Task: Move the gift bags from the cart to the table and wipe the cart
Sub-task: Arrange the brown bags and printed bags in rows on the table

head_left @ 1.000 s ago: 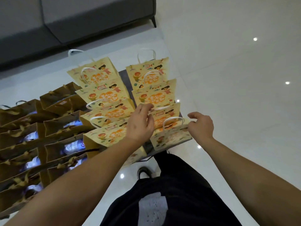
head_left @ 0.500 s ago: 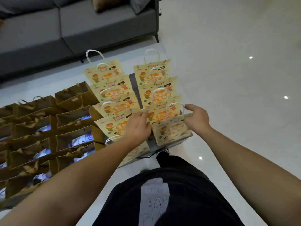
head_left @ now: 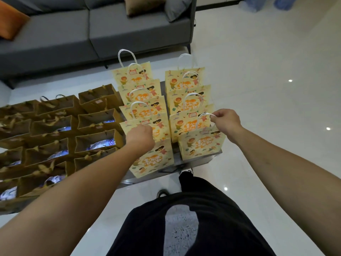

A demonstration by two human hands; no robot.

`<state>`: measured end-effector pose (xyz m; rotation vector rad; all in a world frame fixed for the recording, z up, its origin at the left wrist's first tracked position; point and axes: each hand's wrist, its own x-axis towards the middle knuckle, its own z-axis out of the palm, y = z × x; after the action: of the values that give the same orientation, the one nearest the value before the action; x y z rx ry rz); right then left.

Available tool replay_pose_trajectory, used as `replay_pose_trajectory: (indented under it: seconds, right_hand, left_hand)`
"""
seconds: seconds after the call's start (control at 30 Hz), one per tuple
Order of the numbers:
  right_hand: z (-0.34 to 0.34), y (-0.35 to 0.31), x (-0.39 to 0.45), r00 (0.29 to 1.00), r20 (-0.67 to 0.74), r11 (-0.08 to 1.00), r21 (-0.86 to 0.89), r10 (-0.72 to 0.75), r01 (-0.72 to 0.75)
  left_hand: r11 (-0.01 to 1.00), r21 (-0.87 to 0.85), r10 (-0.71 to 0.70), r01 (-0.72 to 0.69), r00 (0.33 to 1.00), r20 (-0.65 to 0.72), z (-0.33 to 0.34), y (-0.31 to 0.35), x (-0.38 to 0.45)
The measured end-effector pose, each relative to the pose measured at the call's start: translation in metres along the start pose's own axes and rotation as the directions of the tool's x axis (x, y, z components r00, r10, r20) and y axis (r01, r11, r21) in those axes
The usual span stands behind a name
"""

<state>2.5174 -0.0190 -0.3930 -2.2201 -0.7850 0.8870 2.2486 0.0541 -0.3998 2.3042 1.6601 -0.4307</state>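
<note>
The yellow gift bags (head_left: 186, 100) stand upright on the cart (head_left: 199, 160) in two rows that run from the person toward 12 o'clock, printed faces turned to the person and white loop handles pointing up. The nearest bag of the right row (head_left: 202, 143) sits at the cart's near right corner, at 1 o'clock from the person's legs. The right hand (head_left: 226, 121) pinches the top of that bag's white handle (head_left: 203, 119) between thumb and curled fingers, so the loop stands taut above the bag's mouth. The nearest bag of the left row (head_left: 152, 159) stands at 11 o'clock, close to the cart's near edge. The left hand (head_left: 141, 137) is clenched, knuckles up, right at that bag's top edge; the hand covers whatever it grips, so I cannot tell whether a handle is inside the fist.

A narrow strip of bare cart top shows between the two rows and along the near edge. At 9 o'clock brown paper bags (head_left: 55, 137) stand packed in rows hard against the cart's left side. Glossy white floor (head_left: 267, 89) lies open from 1 to 4 o'clock. A grey sofa (head_left: 92, 34) with an orange cushion (head_left: 11, 21) crosses the view at 11 to 12 o'clock, beyond the far bags.
</note>
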Motion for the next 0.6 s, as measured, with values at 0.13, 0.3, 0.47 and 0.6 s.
replay_pose_trajectory:
  seconds: [0.13,0.3,0.47,0.6]
  right_hand:
    - [0.0,-0.001,-0.006,0.999,0.045,1.0,0.007,-0.014,0.014]
    - [-0.004,-0.006,-0.003,0.989,0.147,1.0,0.014,-0.026,0.024]
    - [-0.004,-0.016,-0.005,0.955,0.287,0.997,0.02,-0.073,0.07]
    - [0.006,-0.024,-0.016,0.913,0.379,0.984,-0.037,-0.15,0.177]
  left_hand:
    - [0.943,-0.319,-0.121,0.099,0.991,-0.05,-0.004,-0.006,-0.005]
    - [0.854,-0.489,-0.227,0.177,0.973,-0.043,-0.014,-0.01,-0.021]
    - [0.836,-0.509,-0.335,0.204,0.925,-0.181,-0.039,0.001,-0.049]
    - [0.79,-0.557,-0.446,0.256,0.863,-0.237,-0.054,0.001,-0.085]
